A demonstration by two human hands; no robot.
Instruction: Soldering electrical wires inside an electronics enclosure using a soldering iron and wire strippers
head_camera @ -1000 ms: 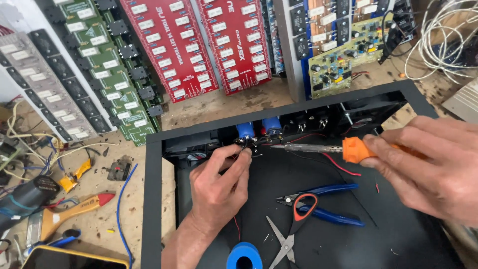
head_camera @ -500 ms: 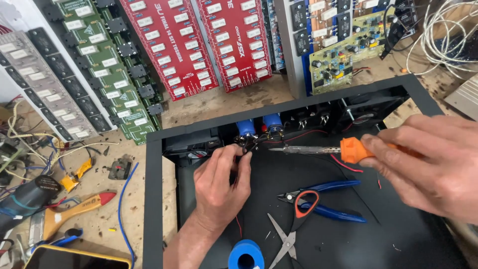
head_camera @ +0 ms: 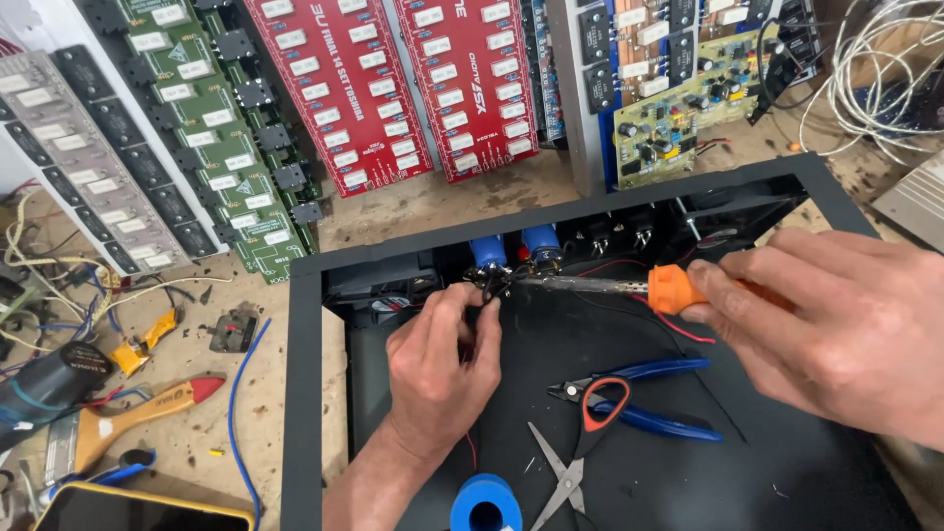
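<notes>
Our left hand [head_camera: 438,359] pinches a wire [head_camera: 489,295] below the capacitors [head_camera: 513,246]; our right hand [head_camera: 836,329] grips the iron [head_camera: 629,287] (tip just beside those fingers).

Soldering iron [head_camera: 629,287] with orange grip is lying nearly level in the right hand [head_camera: 836,329], tip touching the terminals below two blue capacitors [head_camera: 513,246]. Left hand [head_camera: 442,369] is pinching a black wire [head_camera: 489,291] at that joint.
</notes>
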